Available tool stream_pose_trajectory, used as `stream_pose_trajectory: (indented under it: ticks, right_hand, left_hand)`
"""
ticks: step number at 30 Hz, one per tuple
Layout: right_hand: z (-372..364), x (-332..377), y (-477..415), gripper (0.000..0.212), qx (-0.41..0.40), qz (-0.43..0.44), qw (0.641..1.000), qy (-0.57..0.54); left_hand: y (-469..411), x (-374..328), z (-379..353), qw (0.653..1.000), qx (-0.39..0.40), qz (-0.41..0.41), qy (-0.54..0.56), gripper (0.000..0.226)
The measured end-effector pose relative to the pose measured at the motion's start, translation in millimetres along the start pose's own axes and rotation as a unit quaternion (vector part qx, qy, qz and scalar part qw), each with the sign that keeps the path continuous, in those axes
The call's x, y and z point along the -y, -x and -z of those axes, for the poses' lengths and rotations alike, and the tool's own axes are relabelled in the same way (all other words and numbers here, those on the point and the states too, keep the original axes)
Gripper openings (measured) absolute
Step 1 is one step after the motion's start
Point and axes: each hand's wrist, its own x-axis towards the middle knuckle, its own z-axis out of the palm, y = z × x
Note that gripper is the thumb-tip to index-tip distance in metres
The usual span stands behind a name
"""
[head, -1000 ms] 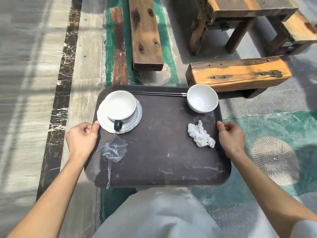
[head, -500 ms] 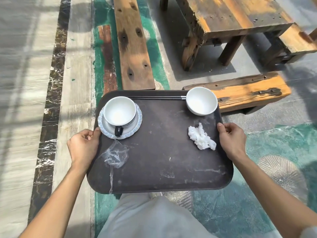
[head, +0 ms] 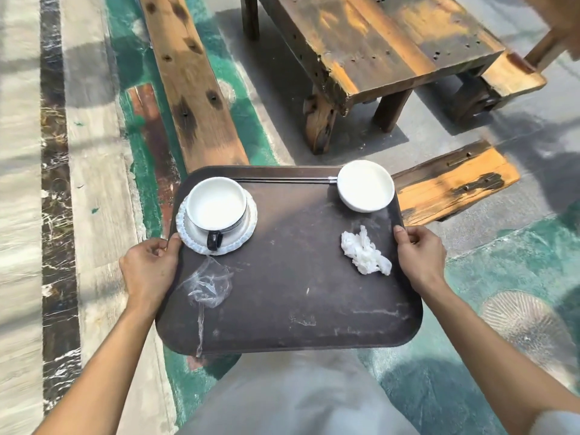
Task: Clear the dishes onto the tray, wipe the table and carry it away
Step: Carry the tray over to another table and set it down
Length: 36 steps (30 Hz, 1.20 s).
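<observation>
Beyond the tray (head: 282, 296), more table (head: 376, 42) now shows.

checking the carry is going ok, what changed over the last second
The table and bench have slid down the picture toward the tray; the view moved forward or tipped up. Nothing was taken or let go. The left hand and right hand grip the tray's sides as before; cup, bowl, chopsticks, tissue and wrap lie where they were.
</observation>
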Motion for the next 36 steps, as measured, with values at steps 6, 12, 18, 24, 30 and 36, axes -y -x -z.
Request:
stream_pose_trajectory:
  ticks: [6, 12, 18, 24, 30, 36]
  right_hand:
    - [-22, 41, -74, 0.025, -0.003, -0.011, 1.0, 0.0]
    - [-50, 68, -167, 0.027, 0.005, -0.006, 1.0, -0.001]
    - [-68, 97, -267, 0.03, 0.016, -0.001, 1.0, 0.009]
    - [-70, 126, -352, 0.031, 0.013, 0.016, 1.0, 0.024]
    - [-69, 153, -423, 0.032, 0.009, 0.013, 1.0, 0.011]
    - [-72, 169, -485, 0.031, -0.006, -0.016, 1.0, 0.003]
  left_hand:
    - [-76, -36, -38, 1.0, 0.005, -0.004, 0.009, 0.05]
    - [-143, -68, -88, 1.0, 0.003, 0.002, 0.014, 0.047]
    - [-203, -115, -143, 1.0, -0.006, 0.011, 0.008, 0.041]
    - [-254, -168, -186, 1.0, -0.003, 0.002, 0.005, 0.044]
    - [-308, -216, -227, 1.0, 0.0, -0.016, 0.005, 0.044]
    - [-371, -262, -272, 0.999, 0.011, -0.049, -0.002, 0.048]
